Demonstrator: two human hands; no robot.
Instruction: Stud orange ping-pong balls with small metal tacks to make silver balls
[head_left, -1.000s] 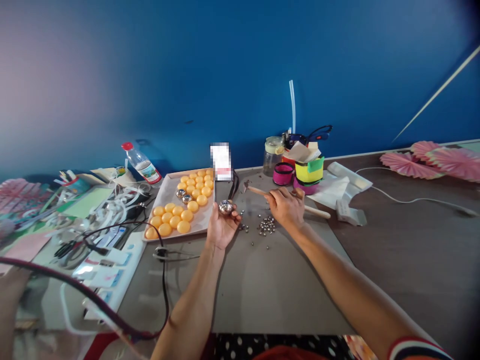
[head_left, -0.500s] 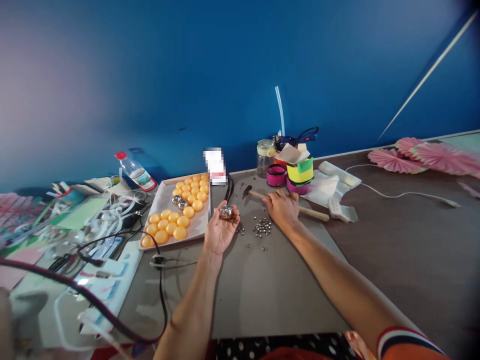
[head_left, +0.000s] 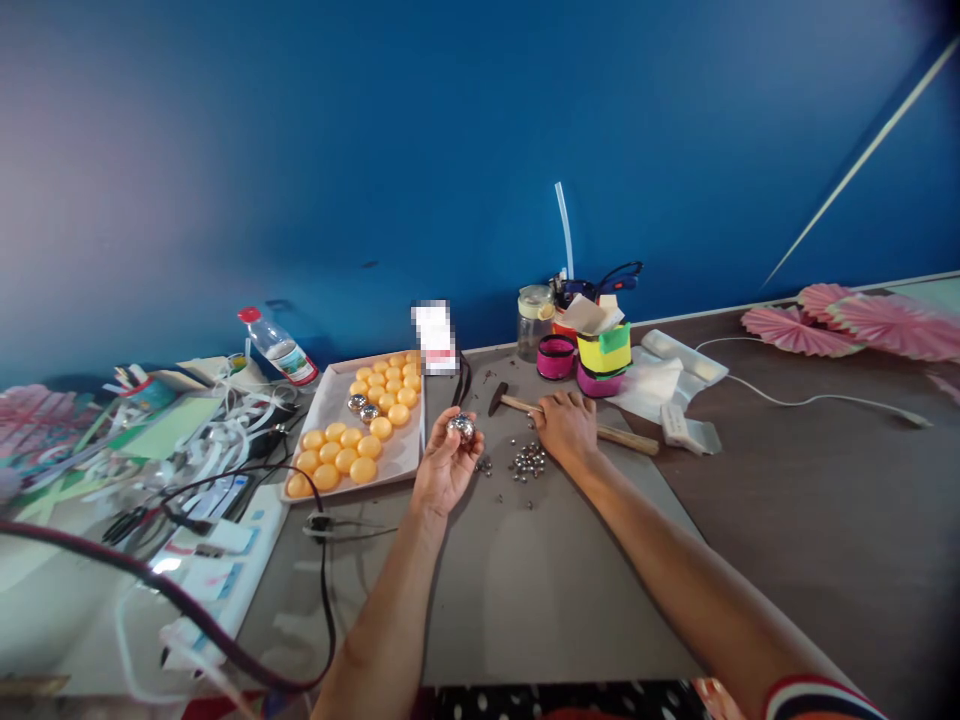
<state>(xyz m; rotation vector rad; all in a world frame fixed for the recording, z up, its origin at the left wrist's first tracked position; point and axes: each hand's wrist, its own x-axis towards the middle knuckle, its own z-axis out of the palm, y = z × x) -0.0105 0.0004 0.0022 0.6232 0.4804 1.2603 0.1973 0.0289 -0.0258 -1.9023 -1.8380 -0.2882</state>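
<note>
My left hand [head_left: 442, 468] is palm up with its fingers curled round a shiny silver studded ball [head_left: 460, 428]. My right hand [head_left: 566, 428] rests on the wooden handle of a small hammer [head_left: 517, 404], which lies flat on the grey mat [head_left: 540, 570], its dark head pointing left. A heap of small silver studs [head_left: 527, 460] lies between my two hands. A tray [head_left: 328, 392] to the left holds several orange balls [head_left: 346, 450] and two silver ones [head_left: 362, 407].
Behind the hammer stand a glass jar [head_left: 532, 320], a pink roll [head_left: 556, 357] and a yellow-green tape stack [head_left: 604, 352]. Cables, scissors and a power strip [head_left: 217, 555] clutter the left side. A plastic bottle [head_left: 277, 345] lies by the wall. Pink paper fans [head_left: 847, 325] sit at far right.
My right hand has lowered the hammer onto the mat, where it now lies flat. My left hand keeps the silver ball, raised slightly and turned in the fingers.
</note>
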